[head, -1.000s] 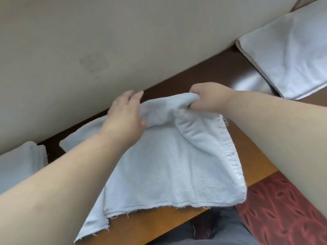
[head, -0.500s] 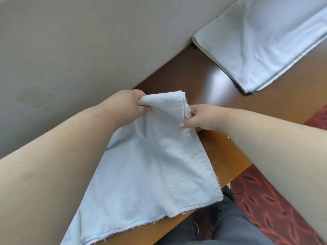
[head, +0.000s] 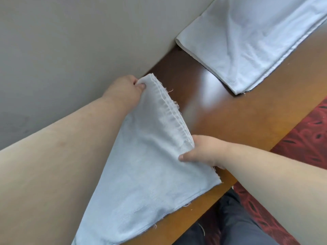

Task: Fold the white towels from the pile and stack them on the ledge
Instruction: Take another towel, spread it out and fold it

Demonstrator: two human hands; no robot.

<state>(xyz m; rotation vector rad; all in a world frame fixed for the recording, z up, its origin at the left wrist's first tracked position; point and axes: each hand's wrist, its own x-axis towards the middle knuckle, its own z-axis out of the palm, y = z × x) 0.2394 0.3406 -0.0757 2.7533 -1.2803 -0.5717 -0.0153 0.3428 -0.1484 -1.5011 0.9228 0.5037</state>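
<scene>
Both hands on one white towel (head: 146, 167), held doubled w/ stitched edges lined up along its right side. Left hand (head: 123, 91) pinches the far corner, thumb on top, fingers curled under, close to the wall (head: 79, 41). Right hand (head: 203, 152) grips the near end of that same edge, thumb over the cloth, fingers beneath. Edge runs taut btwn the two hands; rest of towel drapes down-left over the wooden ledge (head: 238, 106) and off its front lip, frayed threads at the hem. Second towel (head: 251, 41), folded, lies flat on the ledge farther right, against the wall, well apart from the held one. Dark trousers (head: 235, 223) and red patterned carpet (head: 304, 138) below the ledge.
</scene>
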